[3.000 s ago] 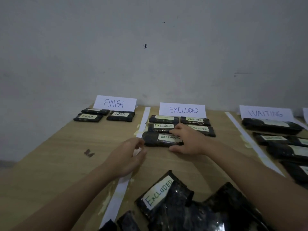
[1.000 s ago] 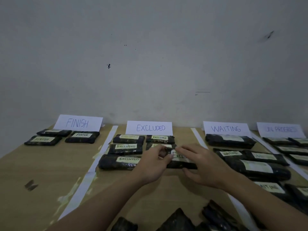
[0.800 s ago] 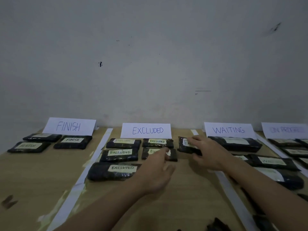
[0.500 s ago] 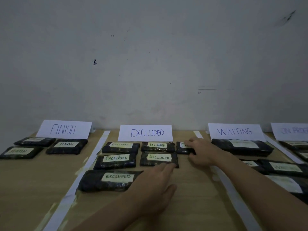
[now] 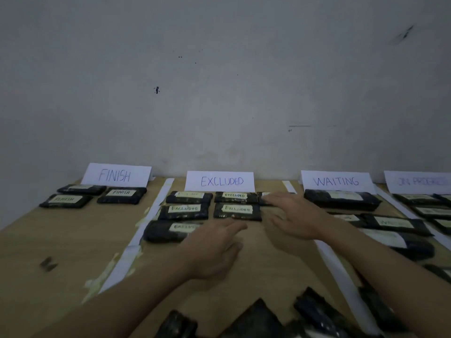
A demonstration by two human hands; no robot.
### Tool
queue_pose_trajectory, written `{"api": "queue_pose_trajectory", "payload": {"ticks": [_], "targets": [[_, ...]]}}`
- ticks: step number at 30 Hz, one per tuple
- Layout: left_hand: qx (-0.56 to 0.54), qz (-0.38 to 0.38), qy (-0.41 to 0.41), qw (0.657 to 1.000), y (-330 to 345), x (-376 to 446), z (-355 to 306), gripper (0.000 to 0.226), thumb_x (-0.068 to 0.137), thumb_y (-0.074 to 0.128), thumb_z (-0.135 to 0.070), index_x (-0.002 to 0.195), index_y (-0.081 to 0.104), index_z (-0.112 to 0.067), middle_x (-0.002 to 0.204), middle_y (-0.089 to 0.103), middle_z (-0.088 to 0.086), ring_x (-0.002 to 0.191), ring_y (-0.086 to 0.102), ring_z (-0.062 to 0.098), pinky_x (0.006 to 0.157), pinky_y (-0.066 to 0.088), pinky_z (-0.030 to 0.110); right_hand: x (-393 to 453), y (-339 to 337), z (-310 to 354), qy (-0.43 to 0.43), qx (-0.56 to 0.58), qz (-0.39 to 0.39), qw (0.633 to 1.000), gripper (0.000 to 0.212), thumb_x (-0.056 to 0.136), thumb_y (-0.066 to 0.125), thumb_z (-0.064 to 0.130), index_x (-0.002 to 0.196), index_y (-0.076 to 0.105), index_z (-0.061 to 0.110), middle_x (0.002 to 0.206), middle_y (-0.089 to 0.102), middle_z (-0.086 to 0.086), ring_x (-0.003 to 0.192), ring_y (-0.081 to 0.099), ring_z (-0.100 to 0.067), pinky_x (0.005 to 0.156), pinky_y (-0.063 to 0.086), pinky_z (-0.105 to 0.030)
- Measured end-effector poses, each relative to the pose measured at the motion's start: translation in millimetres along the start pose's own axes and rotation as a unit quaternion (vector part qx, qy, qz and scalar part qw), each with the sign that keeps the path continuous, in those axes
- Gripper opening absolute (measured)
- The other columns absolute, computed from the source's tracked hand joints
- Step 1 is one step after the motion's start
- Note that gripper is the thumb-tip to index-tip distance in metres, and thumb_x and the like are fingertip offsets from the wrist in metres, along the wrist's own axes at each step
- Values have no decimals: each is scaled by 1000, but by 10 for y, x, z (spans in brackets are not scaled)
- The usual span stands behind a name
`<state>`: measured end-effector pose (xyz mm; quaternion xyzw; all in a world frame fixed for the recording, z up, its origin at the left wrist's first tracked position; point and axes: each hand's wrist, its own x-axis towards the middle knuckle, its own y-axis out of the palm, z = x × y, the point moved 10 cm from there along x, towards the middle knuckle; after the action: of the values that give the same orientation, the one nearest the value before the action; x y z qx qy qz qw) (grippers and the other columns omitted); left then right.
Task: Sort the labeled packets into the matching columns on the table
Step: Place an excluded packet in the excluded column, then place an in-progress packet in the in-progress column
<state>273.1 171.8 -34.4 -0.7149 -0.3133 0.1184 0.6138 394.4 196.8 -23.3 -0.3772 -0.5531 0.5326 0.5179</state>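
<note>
Beside white tape strip (image 5: 289,186) — right hand (image 5: 292,217) grip apart over packet (image 5: 263,198); left hand (image 5: 214,250) loose, empty.

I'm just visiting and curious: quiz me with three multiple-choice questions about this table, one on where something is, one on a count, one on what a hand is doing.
1. Which sign stands between the FINISH sign and the WAITING sign?
A. EXCLUDED sign
B. DONE
C. None

2. How many packets lie in the FINISH column?
A. One
B. Three
C. Six

3. The right hand is:
A. clenched in a fist
B. lifting a sign
C. flat, fingers straight, over the far right EXCLUDED packet

Answers:
1 A: the EXCLUDED sign stands between them.
2 B: three dark FINISH packets show there.
3 C: its fingers lie straight across that packet.
</note>
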Motion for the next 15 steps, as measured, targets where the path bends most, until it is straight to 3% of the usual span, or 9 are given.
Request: {"api": "queue_pose_trajectory", "payload": {"ticks": [4, 8, 11, 15], "targets": [[24, 30, -6, 999, -59, -347, 18, 39, 97, 36, -25, 134, 43, -17, 136, 47, 2, 124, 44, 21, 100, 37, 36, -321, -120, 584, -68, 21, -22, 997, 44, 92, 47, 23, 136, 43, 16, 139, 46, -1, 127, 41, -15, 103, 30, -25], [48, 38, -9, 998, -178, -733, 27, 43, 93, 32, -30, 133, 45, -18, 135, 49, 2, 124, 45, 21, 99, 38, 35, -595, -207, 1119, -127, 46, -50, 990, 42, 90, 48, 24, 131, 50, 14, 132, 53, -2, 122, 47, -18, 101, 35, -30], [59, 41, -20, 997, -254, -1024, 42, 37, 97, 38, -23, 133, 44, -18, 134, 49, 1, 124, 43, 19, 98, 37, 33, -769, -241, 1512, -166, 52, -59, 983, 42, 90, 49, 23, 131, 50, 15, 132, 54, -2, 120, 48, -18, 101, 37, -30], [72, 32, -32, 996, -357, -1398, 103, 36, 97, 39, -21, 132, 45, -19, 136, 48, -2, 123, 45, 18, 97, 36, 29, -929, -135, 1974, -204, 51, -25, 977, 41, 91, 50, 24, 132, 48, 20, 132, 53, -1, 120, 48, -19, 100, 38, -35]]}}
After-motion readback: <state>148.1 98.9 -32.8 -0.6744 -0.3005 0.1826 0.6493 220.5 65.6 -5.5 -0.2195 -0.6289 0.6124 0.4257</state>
